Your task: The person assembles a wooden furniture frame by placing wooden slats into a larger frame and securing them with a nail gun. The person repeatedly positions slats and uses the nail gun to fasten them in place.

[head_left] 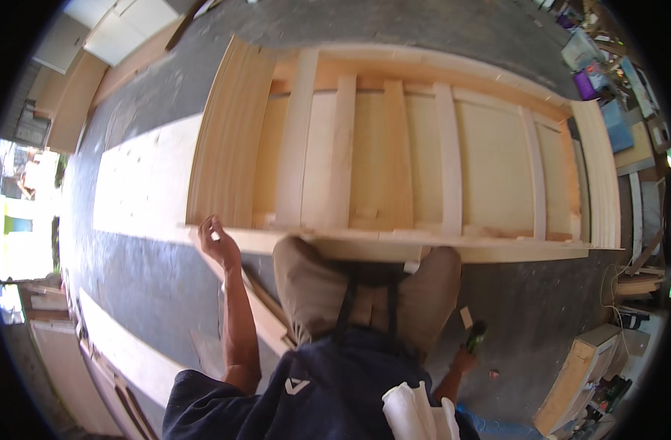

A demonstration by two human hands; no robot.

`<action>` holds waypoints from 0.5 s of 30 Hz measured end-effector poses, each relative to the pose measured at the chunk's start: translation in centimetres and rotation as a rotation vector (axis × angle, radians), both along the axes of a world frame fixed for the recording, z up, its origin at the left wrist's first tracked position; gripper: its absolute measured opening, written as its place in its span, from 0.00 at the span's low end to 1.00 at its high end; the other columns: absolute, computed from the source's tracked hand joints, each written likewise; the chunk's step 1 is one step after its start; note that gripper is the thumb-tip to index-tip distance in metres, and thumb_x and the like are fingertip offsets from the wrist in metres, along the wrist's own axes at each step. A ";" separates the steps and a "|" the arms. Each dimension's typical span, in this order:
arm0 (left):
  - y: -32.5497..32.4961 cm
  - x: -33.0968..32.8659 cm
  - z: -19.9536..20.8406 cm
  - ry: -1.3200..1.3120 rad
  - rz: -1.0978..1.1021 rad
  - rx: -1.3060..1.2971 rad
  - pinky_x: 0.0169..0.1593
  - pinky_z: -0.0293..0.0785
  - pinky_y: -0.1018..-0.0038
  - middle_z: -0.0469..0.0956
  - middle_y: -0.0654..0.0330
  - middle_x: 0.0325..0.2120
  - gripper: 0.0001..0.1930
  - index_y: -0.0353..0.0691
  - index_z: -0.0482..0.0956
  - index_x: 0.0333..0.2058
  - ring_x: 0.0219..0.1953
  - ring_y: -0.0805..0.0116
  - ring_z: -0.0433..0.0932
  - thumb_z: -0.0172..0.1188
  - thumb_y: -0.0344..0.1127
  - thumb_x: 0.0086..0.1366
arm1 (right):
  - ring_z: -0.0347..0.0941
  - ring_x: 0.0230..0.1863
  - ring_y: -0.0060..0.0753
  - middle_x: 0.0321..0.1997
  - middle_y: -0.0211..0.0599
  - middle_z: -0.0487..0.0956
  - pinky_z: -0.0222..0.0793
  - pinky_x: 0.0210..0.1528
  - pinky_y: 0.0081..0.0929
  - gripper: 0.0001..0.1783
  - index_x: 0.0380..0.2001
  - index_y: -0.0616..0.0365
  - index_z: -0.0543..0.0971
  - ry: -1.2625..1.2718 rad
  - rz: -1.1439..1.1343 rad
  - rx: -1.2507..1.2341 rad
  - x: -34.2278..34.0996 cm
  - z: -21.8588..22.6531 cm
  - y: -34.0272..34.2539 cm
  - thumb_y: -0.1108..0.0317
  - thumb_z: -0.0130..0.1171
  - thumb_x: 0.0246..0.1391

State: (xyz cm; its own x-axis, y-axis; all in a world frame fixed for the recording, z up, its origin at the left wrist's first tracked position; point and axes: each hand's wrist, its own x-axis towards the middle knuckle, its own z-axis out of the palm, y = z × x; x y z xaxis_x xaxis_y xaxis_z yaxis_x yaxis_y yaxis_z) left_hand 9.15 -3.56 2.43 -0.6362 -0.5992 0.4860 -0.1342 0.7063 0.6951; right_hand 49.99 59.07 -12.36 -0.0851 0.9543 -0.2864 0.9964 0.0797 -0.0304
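One grey concrete floor (166,293) fills most of the view, dusty and rough, with strong daylight coming in at the far left edge. Workshop setting: pale boards and panels (78,95) lean or lie along the upper left, more planks (122,352) lie at lower left, and cluttered shelves and tools (607,81) crowd the right side.

Large wooden frame (401,154) lies flat on the floor ahead of the person, unfinished light timber, with several upright slats (447,158) crossing a panel back. A flat plywood sheet (144,183) lies just beside it on the left. Small wooden cabinet (574,374) stands at lower right.

Person kneels against the frame's near rail (394,246), knees in tan trousers touching it.

Left hand (216,242) rests at the near left corner of the frame, fingers curled over the rail's edge, gripping it. Right hand (464,359) is low beside the right knee, closed around a green-and-black tool (475,336), well apart from the frame.
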 end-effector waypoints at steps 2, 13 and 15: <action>-2.1 7.7 -2.0 -0.111 0.346 0.051 0.39 0.73 0.67 0.80 0.56 0.30 0.09 0.34 0.81 0.37 0.34 0.61 0.77 0.59 0.34 0.66 | 0.80 0.45 0.54 0.41 0.53 0.82 0.74 0.48 0.50 0.32 0.43 0.65 0.82 0.010 -0.062 -0.023 0.4 -1.5 -1.6 0.46 0.69 0.46; -0.1 30.6 -17.6 -1.468 0.693 0.767 0.65 0.68 0.56 0.57 0.38 0.66 0.68 0.28 0.50 0.67 0.67 0.43 0.60 0.79 0.64 0.38 | 0.82 0.33 0.49 0.29 0.50 0.83 0.77 0.34 0.47 0.24 0.37 0.64 0.83 0.041 0.284 -0.160 0.7 -5.4 -5.0 0.51 0.62 0.54; 1.2 33.0 -17.7 -1.393 0.594 0.776 0.63 0.71 0.59 0.66 0.38 0.61 0.62 0.26 0.59 0.63 0.62 0.46 0.70 0.79 0.63 0.40 | 0.82 0.32 0.48 0.28 0.50 0.83 0.77 0.33 0.47 0.23 0.36 0.64 0.83 0.007 0.330 -0.193 0.6 -6.2 -3.7 0.51 0.61 0.54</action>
